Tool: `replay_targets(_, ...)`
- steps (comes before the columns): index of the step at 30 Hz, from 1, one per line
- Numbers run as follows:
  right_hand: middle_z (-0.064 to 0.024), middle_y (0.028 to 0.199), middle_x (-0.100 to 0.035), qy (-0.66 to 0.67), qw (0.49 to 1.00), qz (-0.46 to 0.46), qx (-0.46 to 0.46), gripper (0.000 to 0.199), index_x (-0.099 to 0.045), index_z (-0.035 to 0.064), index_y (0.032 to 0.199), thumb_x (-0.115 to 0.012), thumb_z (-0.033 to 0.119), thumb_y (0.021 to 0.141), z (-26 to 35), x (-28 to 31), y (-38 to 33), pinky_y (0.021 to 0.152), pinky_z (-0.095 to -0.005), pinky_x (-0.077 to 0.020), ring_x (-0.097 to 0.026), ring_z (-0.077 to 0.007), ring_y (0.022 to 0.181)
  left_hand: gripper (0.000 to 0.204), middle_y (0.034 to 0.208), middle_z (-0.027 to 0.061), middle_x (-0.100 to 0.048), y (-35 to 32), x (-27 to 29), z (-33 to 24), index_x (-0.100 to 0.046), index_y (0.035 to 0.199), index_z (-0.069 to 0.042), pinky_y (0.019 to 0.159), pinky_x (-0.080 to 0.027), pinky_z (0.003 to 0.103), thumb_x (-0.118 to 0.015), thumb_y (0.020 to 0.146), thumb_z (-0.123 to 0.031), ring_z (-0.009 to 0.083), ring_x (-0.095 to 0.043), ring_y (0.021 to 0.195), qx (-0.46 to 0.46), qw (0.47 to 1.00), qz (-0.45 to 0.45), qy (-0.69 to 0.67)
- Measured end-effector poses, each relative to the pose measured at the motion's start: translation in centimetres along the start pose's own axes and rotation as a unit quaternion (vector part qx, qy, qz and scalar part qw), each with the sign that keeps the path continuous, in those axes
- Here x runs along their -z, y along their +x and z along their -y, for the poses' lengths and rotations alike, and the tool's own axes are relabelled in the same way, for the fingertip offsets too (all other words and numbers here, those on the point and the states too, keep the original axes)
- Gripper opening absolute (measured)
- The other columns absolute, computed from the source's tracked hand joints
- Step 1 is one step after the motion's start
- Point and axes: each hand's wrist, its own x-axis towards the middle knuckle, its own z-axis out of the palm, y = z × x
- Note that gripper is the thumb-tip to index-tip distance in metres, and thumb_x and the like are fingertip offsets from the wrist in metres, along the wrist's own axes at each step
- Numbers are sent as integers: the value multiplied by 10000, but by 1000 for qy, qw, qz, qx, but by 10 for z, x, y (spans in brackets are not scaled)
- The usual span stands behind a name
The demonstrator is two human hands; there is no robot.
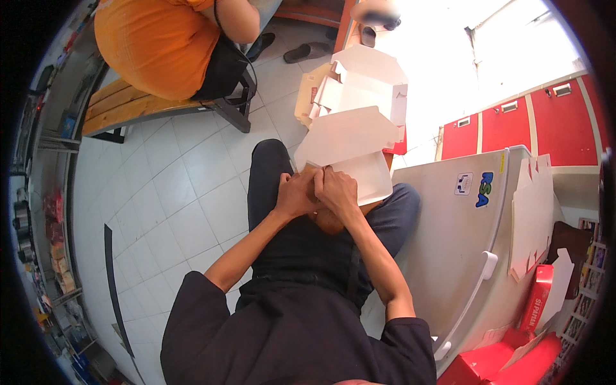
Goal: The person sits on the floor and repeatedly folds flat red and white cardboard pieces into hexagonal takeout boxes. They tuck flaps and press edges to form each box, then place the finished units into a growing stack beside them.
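A partly folded cardboard box [350, 136], white on the inside, lies in front of me between my knees with its broad flap raised. At its near left corner, my left hand [298, 195] grips the card with bent fingers. My right hand [337, 190] is close beside it, fingers curled onto the same corner. The fingertips and the fold between them are mostly hidden. Just beyond stand more opened white boxes [367, 93], one inside or against another.
A pale fridge [449, 218] stands close on my right, with flat cardboard [531, 215] and red boxes [478, 366] beside it. Red lockers [508, 125] line the far right. At the far left, a person in orange [154, 48] sits on a wooden bench [122, 109].
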Motion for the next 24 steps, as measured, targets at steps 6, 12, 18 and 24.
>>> replay_targets(6, -219, 940, -686, -12, 924, -380, -52, 416, -673, 48, 948, -480, 416, 978, -74, 48, 9, 763, -491, -497, -658, -386, 887, 573, 1116, 109, -673, -9, -3, -9, -536, 1269, -118, 856, -439, 427, -661, 863, -503, 286, -653, 1005, 71, 980, -19, -187)
replay_targets(12, -293, 921, -639, 183, 952, -138, -204, 515, -592, -29, 979, -348, 421, 1025, -108, 21, -7, 781, -544, -442, -588, -510, 910, 335, 1078, 220, -637, 27, -19, -16, -507, 1133, -41, 848, -464, 465, -428, 1032, -350, 411, -618, 992, 231, 923, -99, -291)
replay_targets(18, -303, 837, -629, 247, 916, -196, -248, 469, -546, 2, 950, -362, 426, 1028, -81, -16, -22, 733, -555, -429, -598, -505, 847, 303, 886, 216, -600, 52, -17, -12, -479, 987, -22, 753, -454, 488, -398, 1042, -309, 423, -591, 843, 242, 940, -172, -167)
replay_targets(24, -281, 772, -616, 240, 914, -206, -255, 446, -519, -5, 911, -385, 403, 1031, -77, -18, -23, 699, -526, -445, -610, -486, 780, 240, 816, 193, -600, 46, -18, -7, -507, 939, -27, 694, -464, 471, -450, 1025, -244, 405, -601, 789, 183, 948, -209, -153)
